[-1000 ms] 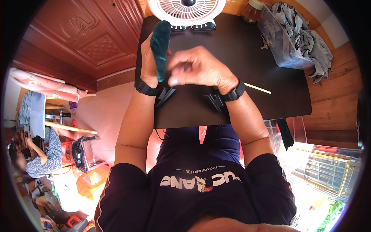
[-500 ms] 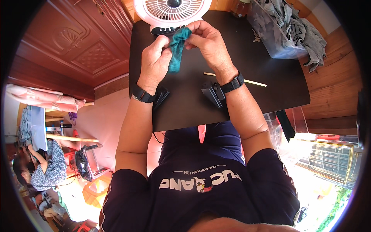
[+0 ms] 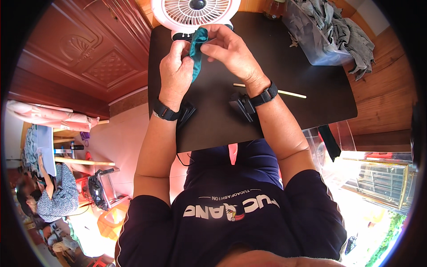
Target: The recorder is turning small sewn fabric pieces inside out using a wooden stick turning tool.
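Teal velvet piece [image 3: 197, 53] hung between hands over dark surface [image 3: 213, 129], not yet set down; handling looked unfinished. Left hand [image 3: 175, 73] grip pinched its side, right hand [image 3: 235, 54] grip its upper end. Slender stick [image 3: 291, 93] lay apart, untouched.

left hand [image 3: 176, 71] gripping | right hand [image 3: 233, 54] fingers bent | hands close | forearms [image 3: 155, 149] angled inward
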`<move>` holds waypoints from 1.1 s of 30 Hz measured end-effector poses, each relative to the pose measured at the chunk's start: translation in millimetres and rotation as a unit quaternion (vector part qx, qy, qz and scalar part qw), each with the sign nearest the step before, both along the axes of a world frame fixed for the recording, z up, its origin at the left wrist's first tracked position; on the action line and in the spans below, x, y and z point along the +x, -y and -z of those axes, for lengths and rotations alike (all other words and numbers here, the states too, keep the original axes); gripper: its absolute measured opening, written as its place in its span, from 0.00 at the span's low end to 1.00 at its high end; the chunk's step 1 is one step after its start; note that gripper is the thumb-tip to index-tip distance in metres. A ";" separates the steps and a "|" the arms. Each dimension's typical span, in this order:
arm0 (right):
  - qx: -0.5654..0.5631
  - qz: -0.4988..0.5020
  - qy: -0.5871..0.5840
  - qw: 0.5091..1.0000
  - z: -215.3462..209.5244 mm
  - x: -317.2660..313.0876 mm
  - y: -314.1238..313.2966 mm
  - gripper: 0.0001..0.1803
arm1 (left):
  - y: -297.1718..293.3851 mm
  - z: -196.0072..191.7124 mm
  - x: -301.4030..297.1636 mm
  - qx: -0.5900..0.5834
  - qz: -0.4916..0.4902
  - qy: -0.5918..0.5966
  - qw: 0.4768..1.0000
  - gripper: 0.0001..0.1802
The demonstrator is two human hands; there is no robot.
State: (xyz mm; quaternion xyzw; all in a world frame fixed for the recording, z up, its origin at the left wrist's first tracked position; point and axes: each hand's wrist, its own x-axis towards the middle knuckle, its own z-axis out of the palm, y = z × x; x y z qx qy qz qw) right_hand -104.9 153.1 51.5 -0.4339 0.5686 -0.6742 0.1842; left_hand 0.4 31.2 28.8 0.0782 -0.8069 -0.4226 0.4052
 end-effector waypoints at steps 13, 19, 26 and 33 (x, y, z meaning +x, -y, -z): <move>-0.073 0.061 0.157 0.983 14.7 -15.3 5.3 0.07 | -3.8 7.2 -3.7 0.371 0.228 -0.002 0.900 0.13; -0.097 0.077 0.172 0.977 10.5 -19.9 2.5 0.07 | -1.6 3.0 -0.8 0.294 0.191 0.157 0.923 0.07; -0.200 0.139 0.219 0.945 10.1 -39.9 -3.5 0.07 | 9.2 6.5 1.2 0.359 0.236 0.122 0.894 0.05; -0.104 -0.033 0.120 0.987 10.0 -23.5 0.2 0.15 | 1.2 3.4 -1.6 0.213 0.205 0.021 0.955 0.19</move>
